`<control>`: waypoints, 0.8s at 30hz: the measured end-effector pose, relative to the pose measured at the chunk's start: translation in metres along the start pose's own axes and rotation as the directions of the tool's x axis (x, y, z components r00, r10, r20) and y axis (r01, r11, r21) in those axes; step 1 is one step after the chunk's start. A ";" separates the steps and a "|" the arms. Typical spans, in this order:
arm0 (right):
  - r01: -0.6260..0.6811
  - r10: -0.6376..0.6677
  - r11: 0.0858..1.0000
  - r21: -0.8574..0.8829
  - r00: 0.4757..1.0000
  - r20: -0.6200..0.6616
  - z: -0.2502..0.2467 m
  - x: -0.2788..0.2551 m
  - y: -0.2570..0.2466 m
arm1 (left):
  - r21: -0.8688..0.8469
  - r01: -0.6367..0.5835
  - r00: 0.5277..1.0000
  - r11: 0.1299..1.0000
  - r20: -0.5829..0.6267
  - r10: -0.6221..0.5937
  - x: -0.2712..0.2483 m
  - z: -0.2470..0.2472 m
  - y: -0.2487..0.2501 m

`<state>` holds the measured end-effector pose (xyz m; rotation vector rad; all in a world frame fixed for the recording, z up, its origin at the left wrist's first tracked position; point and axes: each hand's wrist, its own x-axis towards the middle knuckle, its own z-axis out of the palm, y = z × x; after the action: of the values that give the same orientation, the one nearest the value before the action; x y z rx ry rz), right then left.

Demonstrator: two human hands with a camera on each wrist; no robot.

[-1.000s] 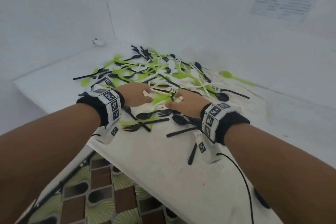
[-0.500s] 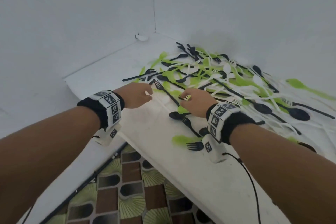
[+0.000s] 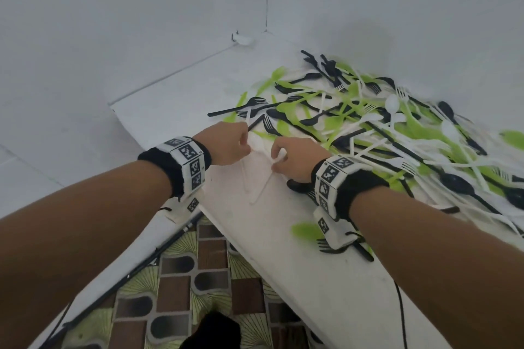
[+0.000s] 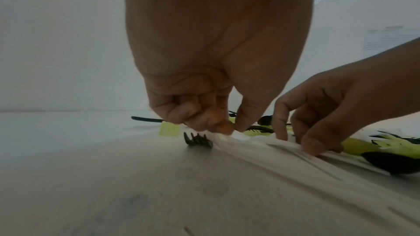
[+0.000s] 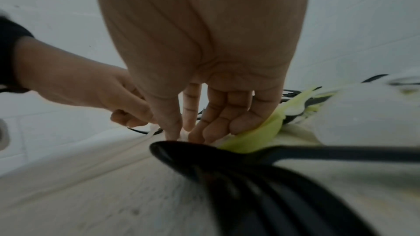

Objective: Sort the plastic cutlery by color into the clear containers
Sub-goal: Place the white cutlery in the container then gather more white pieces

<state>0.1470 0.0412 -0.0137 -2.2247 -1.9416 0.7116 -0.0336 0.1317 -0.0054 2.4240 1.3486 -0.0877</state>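
Observation:
A tangled pile of black, green and white plastic cutlery (image 3: 368,127) covers the white table (image 3: 283,235). At the pile's left edge my left hand (image 3: 241,144) pinches one white piece of cutlery (image 3: 244,176) between thumb and fingertips, its handle pointing toward me. My right hand (image 3: 279,159) pinches a second white piece (image 3: 262,190) close beside it. The left wrist view shows the left hand (image 4: 227,128) nipping the white plastic (image 4: 240,141) just above the table. In the right wrist view the right hand (image 5: 181,132) grips white plastic behind a black spoon (image 5: 193,157). No clear container is in view.
White walls meet in a corner (image 3: 266,28) behind the table. The table's near edge (image 3: 226,238) runs diagonally above a patterned floor (image 3: 175,278). A black fork (image 4: 197,140) and a green spoon (image 5: 254,139) lie by the hands. A black cable (image 3: 399,309) trails from my right wrist.
The view has swung left. Both hands have moved to the pile's left edge and drawn close together, each lifting a white piece off the table.

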 end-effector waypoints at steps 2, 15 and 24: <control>-0.025 0.025 1.000 -0.015 0.999 -0.028 -0.002 0.011 -0.006 | -0.018 -0.065 0.997 0.998 -0.036 0.064 0.010 -0.002 -0.003; -0.289 0.295 0.955 0.059 0.946 -0.136 0.004 0.065 -0.046 | 0.121 -0.564 0.824 0.817 0.159 0.545 0.069 -0.014 -0.028; -0.463 0.528 0.845 0.269 0.801 -0.282 0.000 0.060 -0.056 | -0.037 -0.563 0.813 0.825 0.153 0.562 0.081 -0.035 -0.027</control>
<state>0.1009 0.1089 -0.0090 -2.5438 -1.0804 0.4726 -0.0161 0.2224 0.0009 2.6532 0.5172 -0.1272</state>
